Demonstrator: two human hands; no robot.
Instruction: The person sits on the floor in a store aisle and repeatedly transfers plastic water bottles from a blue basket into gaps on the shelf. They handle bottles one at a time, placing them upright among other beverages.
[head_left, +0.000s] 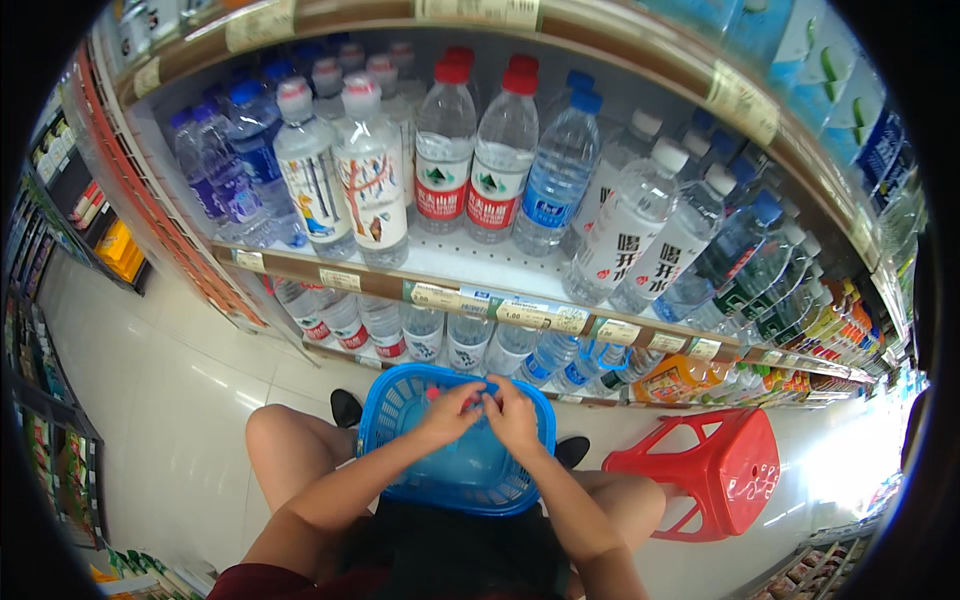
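A blue plastic shopping basket (457, 487) rests at the person's lap, between the knees. Over its far part, my left hand (452, 411) and my right hand (513, 414) are close together, fingers bent. A small red thing, perhaps a bottle cap (433, 393), shows beside my left hand; whether either hand grips something is hidden by the fingers. Beyond the basket, clear water bottles stand on a shelf: two with red caps (501, 157), one with a blue cap (559, 172), and several with white caps (626, 225). Bottles with picture labels (373, 180) stand to the left.
A lower shelf with more water bottles (424, 334) lies just past the basket, below a shelf edge with price tags (517, 313). A red plastic stool (750, 472) stands on the tiled floor (180, 382) at the right. Other store shelves (52, 390) run along the left.
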